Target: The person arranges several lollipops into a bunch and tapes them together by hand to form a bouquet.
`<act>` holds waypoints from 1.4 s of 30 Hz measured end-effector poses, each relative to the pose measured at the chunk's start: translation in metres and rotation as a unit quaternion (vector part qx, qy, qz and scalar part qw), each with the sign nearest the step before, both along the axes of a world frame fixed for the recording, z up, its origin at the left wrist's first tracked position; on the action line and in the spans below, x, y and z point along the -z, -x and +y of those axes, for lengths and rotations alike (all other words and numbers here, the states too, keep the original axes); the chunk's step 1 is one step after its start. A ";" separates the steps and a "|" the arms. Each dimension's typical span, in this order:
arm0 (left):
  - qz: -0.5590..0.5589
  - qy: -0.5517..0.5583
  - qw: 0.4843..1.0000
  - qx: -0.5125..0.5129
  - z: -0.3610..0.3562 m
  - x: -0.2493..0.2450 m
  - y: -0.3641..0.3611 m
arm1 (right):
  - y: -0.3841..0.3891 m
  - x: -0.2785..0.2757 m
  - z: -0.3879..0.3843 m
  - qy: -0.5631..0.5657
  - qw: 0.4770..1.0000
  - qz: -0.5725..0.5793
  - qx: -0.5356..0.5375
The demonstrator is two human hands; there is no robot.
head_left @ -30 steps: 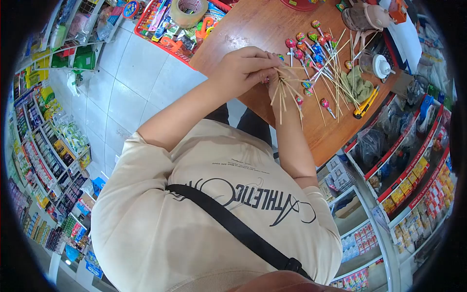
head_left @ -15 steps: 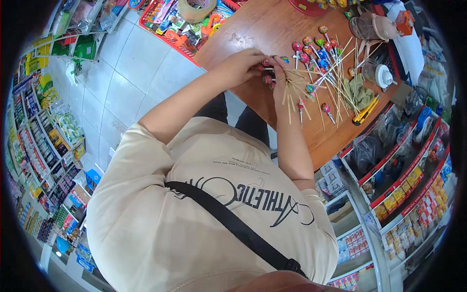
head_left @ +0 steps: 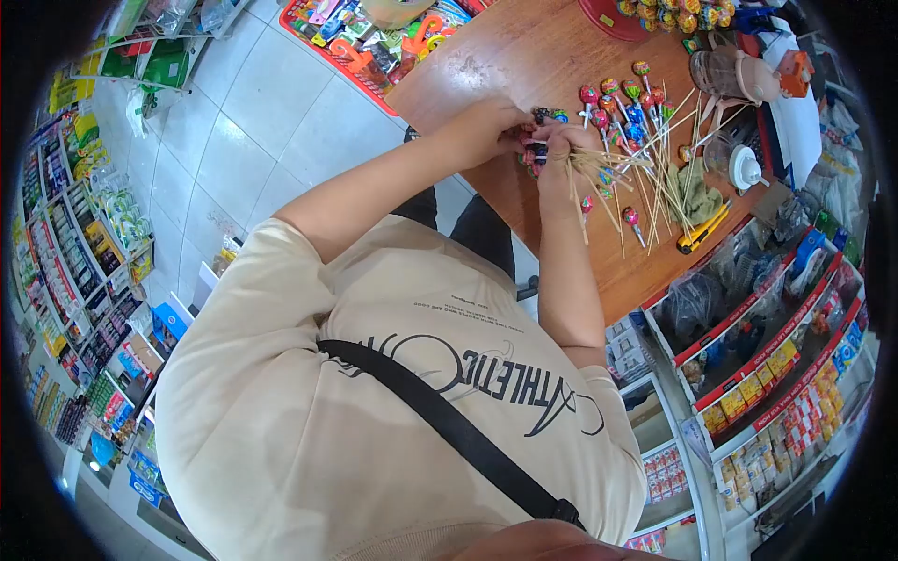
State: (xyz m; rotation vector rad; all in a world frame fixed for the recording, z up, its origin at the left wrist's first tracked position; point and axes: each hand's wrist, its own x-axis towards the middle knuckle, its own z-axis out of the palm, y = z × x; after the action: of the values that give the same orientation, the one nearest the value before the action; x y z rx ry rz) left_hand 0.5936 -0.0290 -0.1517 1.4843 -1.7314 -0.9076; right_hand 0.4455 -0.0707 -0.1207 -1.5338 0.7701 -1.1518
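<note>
One bundle of sticks clamped in right hand, crowded lollipop heads at left hand, grip there impossible to tell, one yellow cutter, one green cloth

Ahead and left of the left hand, a red basket is packed with colourful goods, a roll of tape among them. Right of the right hand lie a crumpled green cloth and, closer to the body, a yellow-and-black cutter. Farther right are a white-lidded container and, farther forward, a pink-lidded jug. Well left of both hands, stocked shelves flank pale floor tiles.
</note>
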 end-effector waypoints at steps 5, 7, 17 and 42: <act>0.010 -0.004 1.000 -0.020 0.006 0.003 0.006 | 0.005 0.023 0.001 0.005 0.999 0.007 0.035; 0.002 0.005 1.000 -0.022 0.007 -0.011 0.008 | 0.001 0.012 0.003 -0.016 0.998 0.030 0.044; -0.073 0.063 0.995 0.031 -0.079 -0.015 -0.020 | 0.004 -0.007 0.004 0.029 0.993 0.109 0.046; -0.292 0.007 0.909 0.298 -0.222 -0.035 0.067 | 0.006 -0.007 0.007 0.047 0.997 0.062 0.024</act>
State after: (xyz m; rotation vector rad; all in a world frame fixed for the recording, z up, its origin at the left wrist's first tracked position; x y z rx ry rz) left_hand 0.5269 -0.2506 -0.1165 1.3071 -2.7243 -0.7654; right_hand 0.4391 -0.0638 -0.1139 -1.6844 0.8503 -1.1508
